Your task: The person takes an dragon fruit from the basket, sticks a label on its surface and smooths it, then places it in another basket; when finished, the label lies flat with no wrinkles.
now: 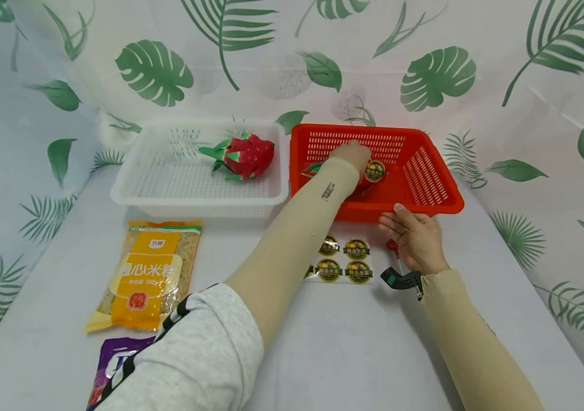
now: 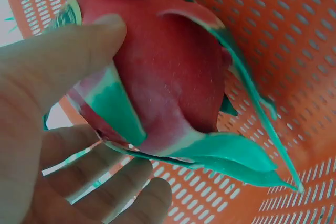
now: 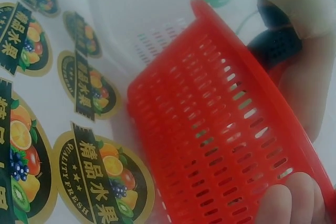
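Inside the red basket [image 1: 425, 191], my left hand [image 1: 351, 153] grips a dragon fruit [image 2: 163, 66]. In the left wrist view the thumb lies over its red skin while the other fingers curl beneath, near the green scales. A round gold-and-black sticker [image 1: 375, 171] shows on this fruit. My right hand [image 1: 417, 237] is at the basket's front wall, palm up, fingers loosely bent and holding nothing. Its fingertips [image 3: 275, 205] appear by the basket wall in the right wrist view; whether they touch it I cannot tell. Below lies a sheet of fruit stickers [image 1: 343, 271], partly covered by the left arm.
A white basket [image 1: 199, 200] stands left of the red one, with another dragon fruit [image 1: 250, 157] in it. A yellow pasta bag [image 1: 150, 274] and a purple packet [image 1: 117, 359] lie at the left. A red-headed lollipop-like item [image 1: 392, 245] lies beside the right hand.
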`<state>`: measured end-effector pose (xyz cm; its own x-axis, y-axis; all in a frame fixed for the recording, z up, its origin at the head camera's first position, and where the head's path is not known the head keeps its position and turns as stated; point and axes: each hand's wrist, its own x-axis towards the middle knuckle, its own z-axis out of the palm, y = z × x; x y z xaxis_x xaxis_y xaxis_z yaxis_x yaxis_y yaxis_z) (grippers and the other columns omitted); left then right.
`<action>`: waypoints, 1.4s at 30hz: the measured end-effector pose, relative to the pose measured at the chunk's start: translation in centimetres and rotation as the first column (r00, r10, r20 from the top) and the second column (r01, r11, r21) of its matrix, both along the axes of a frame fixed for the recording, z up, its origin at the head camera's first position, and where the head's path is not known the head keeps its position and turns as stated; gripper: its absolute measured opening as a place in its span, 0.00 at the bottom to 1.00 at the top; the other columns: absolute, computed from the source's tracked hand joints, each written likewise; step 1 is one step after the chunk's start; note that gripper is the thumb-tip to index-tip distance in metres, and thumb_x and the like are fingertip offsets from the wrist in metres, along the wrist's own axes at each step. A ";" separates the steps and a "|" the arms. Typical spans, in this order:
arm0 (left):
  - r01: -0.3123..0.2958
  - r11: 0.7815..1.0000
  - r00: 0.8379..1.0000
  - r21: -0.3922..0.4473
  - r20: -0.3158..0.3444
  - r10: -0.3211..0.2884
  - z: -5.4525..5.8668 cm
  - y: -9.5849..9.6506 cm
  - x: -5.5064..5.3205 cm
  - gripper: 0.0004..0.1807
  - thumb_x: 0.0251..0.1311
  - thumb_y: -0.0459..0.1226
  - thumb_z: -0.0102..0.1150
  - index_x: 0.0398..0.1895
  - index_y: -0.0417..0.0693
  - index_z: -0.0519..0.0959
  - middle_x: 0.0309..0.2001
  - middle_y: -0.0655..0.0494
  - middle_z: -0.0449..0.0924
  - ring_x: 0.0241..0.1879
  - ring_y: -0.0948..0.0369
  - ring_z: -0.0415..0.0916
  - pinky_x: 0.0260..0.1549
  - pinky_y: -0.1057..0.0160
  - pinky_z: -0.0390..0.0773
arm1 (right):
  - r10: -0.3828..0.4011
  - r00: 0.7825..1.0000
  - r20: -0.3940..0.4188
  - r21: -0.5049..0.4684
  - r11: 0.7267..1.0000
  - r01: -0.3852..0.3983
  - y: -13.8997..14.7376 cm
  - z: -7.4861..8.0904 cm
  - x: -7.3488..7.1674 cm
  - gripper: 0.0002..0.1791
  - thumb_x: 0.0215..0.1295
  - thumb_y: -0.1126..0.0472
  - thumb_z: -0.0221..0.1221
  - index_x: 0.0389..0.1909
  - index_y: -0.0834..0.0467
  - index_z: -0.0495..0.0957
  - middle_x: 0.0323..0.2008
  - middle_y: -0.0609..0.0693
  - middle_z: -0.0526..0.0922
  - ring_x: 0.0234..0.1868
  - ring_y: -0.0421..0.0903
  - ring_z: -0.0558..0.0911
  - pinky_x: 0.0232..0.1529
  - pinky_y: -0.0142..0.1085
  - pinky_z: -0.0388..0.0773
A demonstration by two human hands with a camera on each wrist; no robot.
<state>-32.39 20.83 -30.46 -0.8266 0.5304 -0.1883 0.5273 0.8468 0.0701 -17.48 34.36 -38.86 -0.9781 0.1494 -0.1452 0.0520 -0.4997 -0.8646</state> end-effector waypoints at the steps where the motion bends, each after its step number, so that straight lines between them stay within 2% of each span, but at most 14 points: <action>1: -0.008 1.000 1.000 -0.003 0.000 0.008 0.1 -0.1 0.1 0.21 0.74 0.41 0.59 0.68 0.59 0.77 0.68 0.58 0.76 0.58 0.62 0.79 0.51 0.65 0.82 | -0.001 1.000 -0.001 0.001 1.000 0.001 0.0 0.0 0.0 0.10 0.75 0.63 0.60 0.40 0.64 0.88 0.32 0.54 0.92 0.34 0.47 0.93 0.42 0.38 0.89; 4: -0.028 1.000 0.999 0.011 0.020 0.028 0.4 -0.5 0.4 0.17 0.76 0.40 0.55 0.65 0.57 0.79 0.62 0.60 0.82 0.51 0.64 0.79 0.47 0.67 0.81 | -0.001 1.000 -0.002 0.000 1.000 0.001 0.0 0.0 0.0 0.10 0.74 0.62 0.61 0.40 0.64 0.88 0.32 0.54 0.92 0.34 0.47 0.93 0.42 0.38 0.89; 7: -0.041 0.999 0.998 0.017 0.054 0.040 0.9 -0.8 0.7 0.17 0.77 0.39 0.53 0.65 0.55 0.79 0.64 0.60 0.81 0.51 0.65 0.76 0.46 0.67 0.77 | -0.002 1.000 -0.004 0.004 1.000 0.002 0.0 0.0 0.0 0.10 0.73 0.62 0.62 0.39 0.64 0.88 0.32 0.54 0.92 0.34 0.46 0.93 0.42 0.38 0.89; 12: -0.051 0.999 0.995 -0.008 0.081 0.052 1.6 -0.8 1.0 0.19 0.76 0.40 0.55 0.67 0.56 0.78 0.67 0.61 0.79 0.53 0.66 0.75 0.52 0.68 0.78 | -0.005 1.000 -0.008 0.008 1.000 0.005 0.0 0.1 0.1 0.10 0.74 0.62 0.61 0.39 0.64 0.88 0.32 0.54 0.92 0.34 0.46 0.93 0.42 0.37 0.89; 17: -0.053 0.997 0.995 0.056 0.083 0.048 1.7 -1.8 0.6 0.18 0.73 0.44 0.59 0.64 0.55 0.80 0.61 0.61 0.83 0.51 0.65 0.76 0.54 0.67 0.80 | 0.008 1.000 0.018 0.014 1.000 -0.008 -0.3 0.3 0.0 0.10 0.73 0.60 0.63 0.40 0.63 0.88 0.33 0.53 0.93 0.34 0.46 0.93 0.43 0.37 0.89; 21: -0.028 0.989 0.995 0.142 0.099 0.013 1.7 -2.4 -0.3 0.16 0.73 0.48 0.59 0.57 0.54 0.81 0.47 0.61 0.83 0.42 0.64 0.74 0.47 0.67 0.79 | 0.002 0.999 0.049 0.019 1.000 -0.003 -0.2 0.4 0.0 0.10 0.71 0.57 0.65 0.40 0.61 0.87 0.33 0.52 0.93 0.34 0.46 0.93 0.43 0.37 0.89; 24: 0.002 0.973 0.994 0.232 0.107 -0.028 1.7 -2.9 -0.7 0.12 0.74 0.50 0.56 0.44 0.52 0.80 0.32 0.62 0.75 0.33 0.64 0.70 0.38 0.69 0.75 | -0.003 0.998 0.066 0.023 1.000 0.001 -0.1 0.4 0.1 0.11 0.70 0.55 0.66 0.41 0.60 0.86 0.33 0.51 0.92 0.35 0.46 0.93 0.43 0.38 0.89; 26: 0.024 0.952 0.993 0.307 0.102 -0.057 1.8 -3.4 -0.5 0.13 0.75 0.50 0.55 0.40 0.51 0.78 0.28 0.61 0.70 0.30 0.64 0.69 0.35 0.69 0.73 | -0.001 0.997 0.080 0.027 1.000 -0.001 0.0 0.3 0.3 0.12 0.70 0.54 0.66 0.41 0.60 0.85 0.33 0.51 0.92 0.35 0.46 0.92 0.42 0.38 0.89; 27: 0.032 0.940 0.993 0.338 0.093 -0.067 1.9 -3.7 -0.3 0.13 0.75 0.50 0.55 0.42 0.51 0.78 0.30 0.61 0.73 0.31 0.65 0.71 0.36 0.70 0.75 | 0.003 0.996 0.085 0.030 1.000 -0.005 0.0 0.3 0.3 0.12 0.71 0.53 0.65 0.41 0.60 0.84 0.33 0.51 0.92 0.35 0.46 0.92 0.42 0.38 0.89; 30: 0.063 0.898 0.993 0.436 0.061 -0.099 2.1 -5.1 0.5 0.15 0.76 0.49 0.54 0.53 0.51 0.81 0.44 0.60 0.84 0.42 0.66 0.79 0.49 0.71 0.79 | 0.018 0.996 0.093 0.046 0.999 -0.023 0.1 0.2 0.4 0.12 0.73 0.53 0.63 0.42 0.58 0.84 0.33 0.51 0.92 0.33 0.46 0.92 0.41 0.37 0.90; 32: 0.082 0.867 0.993 0.491 0.037 -0.115 2.1 -6.4 1.4 0.18 0.76 0.48 0.54 0.60 0.51 0.80 0.56 0.60 0.84 0.53 0.66 0.80 0.58 0.70 0.77 | 0.025 0.995 0.093 0.067 0.997 -0.032 0.2 0.1 0.5 0.11 0.74 0.54 0.62 0.42 0.57 0.85 0.32 0.50 0.92 0.32 0.46 0.92 0.40 0.37 0.90; 33: 0.088 0.848 0.992 0.522 0.029 -0.122 2.0 -7.0 1.8 0.18 0.76 0.48 0.54 0.61 0.51 0.79 0.58 0.60 0.84 0.55 0.66 0.79 0.61 0.71 0.76 | 0.028 0.995 0.093 0.083 0.996 -0.036 0.2 0.1 0.6 0.11 0.74 0.54 0.62 0.42 0.57 0.85 0.32 0.50 0.92 0.32 0.46 0.91 0.40 0.37 0.89; 39: 0.073 0.701 0.983 0.710 0.066 -0.169 1.0 -11.0 5.4 0.13 0.75 0.45 0.57 0.54 0.50 0.82 0.51 0.59 0.87 0.50 0.65 0.79 0.52 0.73 0.77 | -0.012 0.996 0.091 0.213 0.977 -0.008 0.4 0.1 1.0 0.12 0.73 0.52 0.63 0.41 0.58 0.85 0.31 0.48 0.91 0.29 0.45 0.91 0.37 0.35 0.89; 42: 0.038 0.656 0.977 0.754 0.111 -0.185 -0.3 -12.8 7.3 0.13 0.75 0.44 0.59 0.54 0.49 0.82 0.51 0.59 0.87 0.49 0.65 0.80 0.51 0.73 0.78 | -0.055 0.996 0.072 0.262 0.964 0.034 0.3 0.0 1.2 0.13 0.72 0.52 0.64 0.42 0.58 0.85 0.30 0.47 0.91 0.28 0.45 0.91 0.36 0.35 0.89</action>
<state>-25.11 7.99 -30.80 -0.7470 0.6383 0.1859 0.5325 0.4070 0.7422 -16.29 34.66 -38.87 -0.9569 0.2350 -0.1706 0.1069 -0.2611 -0.9594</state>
